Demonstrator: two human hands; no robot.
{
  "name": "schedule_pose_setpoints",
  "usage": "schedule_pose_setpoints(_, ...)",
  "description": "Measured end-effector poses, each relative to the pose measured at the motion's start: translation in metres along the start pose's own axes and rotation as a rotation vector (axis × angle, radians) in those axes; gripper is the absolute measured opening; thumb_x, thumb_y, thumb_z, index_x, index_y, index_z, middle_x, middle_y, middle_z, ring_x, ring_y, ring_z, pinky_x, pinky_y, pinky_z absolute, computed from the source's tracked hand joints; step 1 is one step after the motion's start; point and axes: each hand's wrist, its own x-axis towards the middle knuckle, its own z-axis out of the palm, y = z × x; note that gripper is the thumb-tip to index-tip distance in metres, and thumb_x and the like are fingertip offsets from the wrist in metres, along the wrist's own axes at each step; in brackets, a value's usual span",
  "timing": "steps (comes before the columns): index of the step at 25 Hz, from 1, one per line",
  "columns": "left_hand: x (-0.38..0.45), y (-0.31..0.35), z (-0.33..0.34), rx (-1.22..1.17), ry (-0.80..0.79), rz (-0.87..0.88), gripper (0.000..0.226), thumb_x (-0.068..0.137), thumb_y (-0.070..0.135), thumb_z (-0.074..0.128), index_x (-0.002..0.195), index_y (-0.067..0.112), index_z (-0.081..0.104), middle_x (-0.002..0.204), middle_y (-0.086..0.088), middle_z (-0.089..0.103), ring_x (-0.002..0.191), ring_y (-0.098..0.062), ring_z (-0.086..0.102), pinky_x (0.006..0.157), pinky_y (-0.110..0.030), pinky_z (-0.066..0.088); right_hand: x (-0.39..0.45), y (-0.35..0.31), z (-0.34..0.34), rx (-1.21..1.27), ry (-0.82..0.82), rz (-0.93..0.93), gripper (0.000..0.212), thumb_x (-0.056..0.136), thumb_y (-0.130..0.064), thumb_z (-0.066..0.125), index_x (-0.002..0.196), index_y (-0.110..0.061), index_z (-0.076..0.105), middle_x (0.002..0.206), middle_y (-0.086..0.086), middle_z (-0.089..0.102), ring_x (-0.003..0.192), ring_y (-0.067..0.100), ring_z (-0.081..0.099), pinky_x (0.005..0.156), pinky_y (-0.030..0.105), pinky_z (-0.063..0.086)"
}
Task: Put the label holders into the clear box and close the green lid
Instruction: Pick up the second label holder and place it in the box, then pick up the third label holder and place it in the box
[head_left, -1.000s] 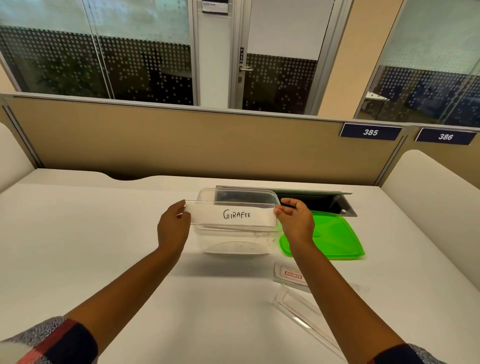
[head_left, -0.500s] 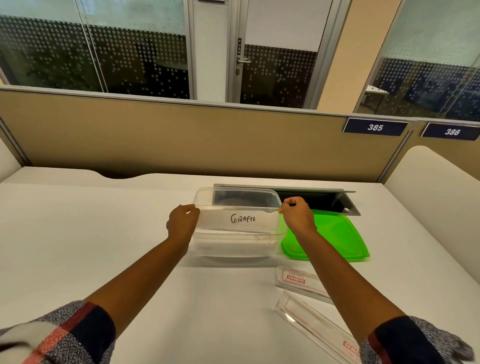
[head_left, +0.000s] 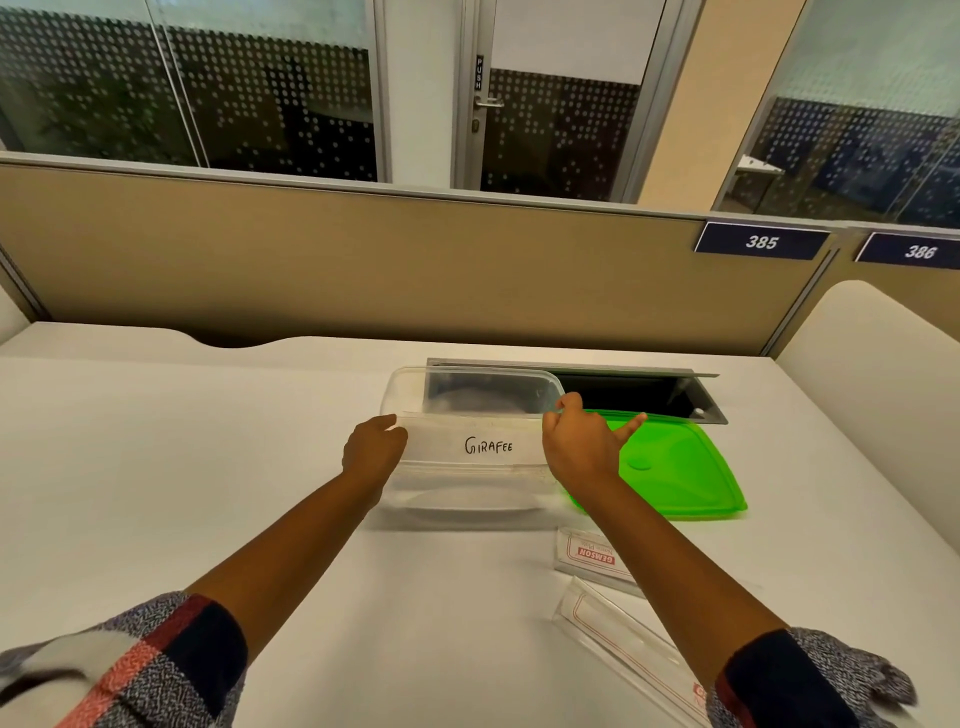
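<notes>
Both hands hold one label holder (head_left: 475, 446) by its ends, long axis running 9-to-3 o'clock, right over the clear box (head_left: 467, 488) at approx 12 o'clock from the person. Left hand (head_left: 373, 451) is closed round the 9 o'clock end; right hand (head_left: 581, 446) pinches the 3 o'clock end w/ thumb and forefinger, other fingers spread toward the lid. The holder's length nearly matches the box's opening, so it likely has to go down level and parallel to the long walls; whether it's already below the rim I can't tell.

Card in the holder reads "GIRAFEE", handwritten. Green lid (head_left: 680, 467) lies flat on the desk (head_left: 182, 441), touching the box's 3 o'clock side, nearer the right hand.

Two more holders wait at approx 5 o'clock, by the right forearm: a short one (head_left: 589, 555) printed "GEMSON" in red, and a long one (head_left: 631, 649) angled diagonally, its text mostly hidden. Partition plates (head_left: 761, 242) read "385" and "386"; the door says "PUSH".
</notes>
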Motion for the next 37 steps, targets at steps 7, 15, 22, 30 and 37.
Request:
schedule_pose_setpoints(7,0.006,0.002,0.013,0.527,0.064,-0.052,0.034,0.089,0.024,0.044,0.117,0.005,0.051,0.127,-0.016,0.051,0.118,-0.035,0.046,0.102,-0.046,0.04,0.0,-0.01,0.008,-0.113,-0.114,0.038,0.039,0.095,-0.031,0.03,0.123,-0.01,0.044,0.094,0.016,0.07,0.109,0.037,0.058,0.106,0.07,-0.01)
schedule_pose_setpoints(15,0.011,0.002,0.018,0.754,0.075,-0.042,0.046,0.084,0.032,0.055,0.123,0.008,0.046,0.133,-0.013,0.047,0.126,-0.033,0.04,0.109,-0.054,0.03,0.001,-0.011,0.014,-0.221,-0.277,0.075,0.048,0.095,-0.031,0.03,0.138,-0.012,0.033,0.112,0.015,0.066,0.118,0.036,0.052,0.103,0.072,-0.012)
schedule_pose_setpoints(22,-0.002,0.0,0.003,0.546,0.182,0.23,0.041,0.092,0.034,0.044,0.122,0.008,0.053,0.144,-0.014,0.042,0.13,-0.035,0.039,0.11,-0.054,0.028,-0.014,-0.008,-0.007,-0.078,-0.156,-0.009,0.038,0.094,-0.027,0.032,0.128,-0.018,0.046,0.118,0.014,0.064,0.122,0.033,0.048,0.107,0.069,-0.009)
schedule_pose_setpoints(30,-0.071,-0.037,-0.009,0.411,0.157,0.559,0.036,0.092,0.028,0.048,0.125,0.015,0.053,0.146,-0.009,0.041,0.135,-0.028,0.036,0.116,-0.051,0.022,-0.098,0.025,-0.013,0.2,-0.004,-0.422,0.029,0.098,-0.026,0.035,0.114,-0.017,0.058,0.13,0.007,0.058,0.137,0.023,0.035,0.116,0.035,-0.006)
schedule_pose_setpoints(37,-0.134,-0.131,0.002,0.651,-0.005,0.585,0.04,0.094,0.03,0.041,0.133,0.022,0.046,0.156,-0.002,0.017,0.144,-0.019,0.018,0.117,-0.041,0.013,-0.192,0.058,0.019,0.062,-0.109,-0.664,0.036,0.093,-0.029,0.05,0.125,-0.014,0.056,0.14,0.007,0.05,0.136,0.029,0.037,0.114,0.03,0.001)
